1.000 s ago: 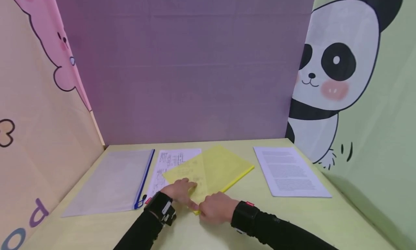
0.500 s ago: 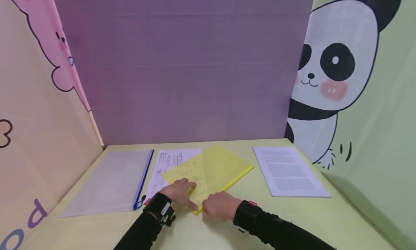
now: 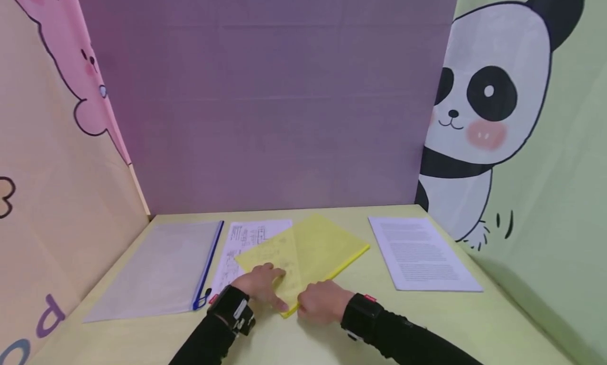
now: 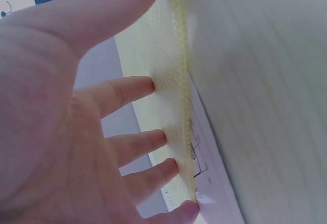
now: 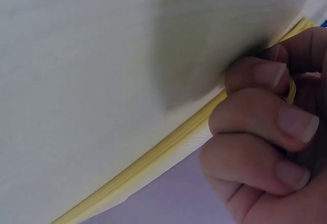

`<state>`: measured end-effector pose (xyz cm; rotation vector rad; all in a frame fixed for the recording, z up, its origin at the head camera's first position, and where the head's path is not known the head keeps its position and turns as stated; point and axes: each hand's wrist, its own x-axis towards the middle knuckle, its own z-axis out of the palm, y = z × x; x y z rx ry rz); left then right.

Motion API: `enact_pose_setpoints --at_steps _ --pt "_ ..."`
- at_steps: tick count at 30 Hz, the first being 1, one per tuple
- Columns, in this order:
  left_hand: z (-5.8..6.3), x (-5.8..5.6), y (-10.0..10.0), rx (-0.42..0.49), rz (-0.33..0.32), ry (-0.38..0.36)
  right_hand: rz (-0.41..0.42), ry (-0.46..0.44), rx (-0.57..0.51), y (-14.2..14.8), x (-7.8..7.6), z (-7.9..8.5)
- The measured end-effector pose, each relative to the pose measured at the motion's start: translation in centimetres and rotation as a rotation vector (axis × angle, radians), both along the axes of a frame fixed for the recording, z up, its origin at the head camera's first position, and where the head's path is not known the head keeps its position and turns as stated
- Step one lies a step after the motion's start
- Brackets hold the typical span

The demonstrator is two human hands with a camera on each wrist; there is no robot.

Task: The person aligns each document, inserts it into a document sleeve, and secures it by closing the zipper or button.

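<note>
A yellow mesh zipper pouch [image 3: 327, 244] lies askew on the table, its near right edge carrying a yellow zipper [image 5: 153, 155]. Spread across the pouch's near left part, my left hand [image 3: 261, 285] presses it with fairly straight fingers, the thumb by the near corner. In the left wrist view the fingertips [image 4: 145, 84] touch the mesh beside its seam. My right hand [image 3: 324, 302] has curled fingers and pinches the zipper pull, whose yellow cord loop [image 5: 292, 91] shows between them. The slider itself is hidden by the fingers.
A printed sheet [image 3: 237, 244] lies partly beneath the pouch. To the left is a translucent pouch [image 3: 156, 270] with a blue zipper; at the right, a stack of printed paper [image 3: 422, 254]. A purple panel [image 3: 284, 107] stands behind the table, with side walls left and right.
My right hand has slid slightly right along the zipper edge, away from the left thumb, and a small gap has opened between the hands. My left hand stays in place on the pouch.
</note>
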<state>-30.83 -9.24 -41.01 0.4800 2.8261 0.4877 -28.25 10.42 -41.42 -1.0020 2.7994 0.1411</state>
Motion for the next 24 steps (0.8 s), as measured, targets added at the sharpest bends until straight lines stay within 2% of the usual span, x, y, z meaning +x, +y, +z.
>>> enact_pose_setpoints --at_steps 6,13,20,24 --pt "0.1 0.1 0.1 0.009 0.001 0.013 -0.007 0.036 0.025 -0.5 0.2 0.5" --pt "0.1 0.1 0.1 0.003 0.013 -0.003 -0.022 -0.012 0.011 -0.7 0.0 0.2" --pt "0.0 -0.3 0.3 -0.006 -0.006 0.011 -0.062 0.012 0.004 0.3 -0.7 -0.3" --pt "0.1 -0.1 0.2 -0.003 -0.013 0.026 -0.078 0.014 -0.013 1.1 -1.2 -0.3"
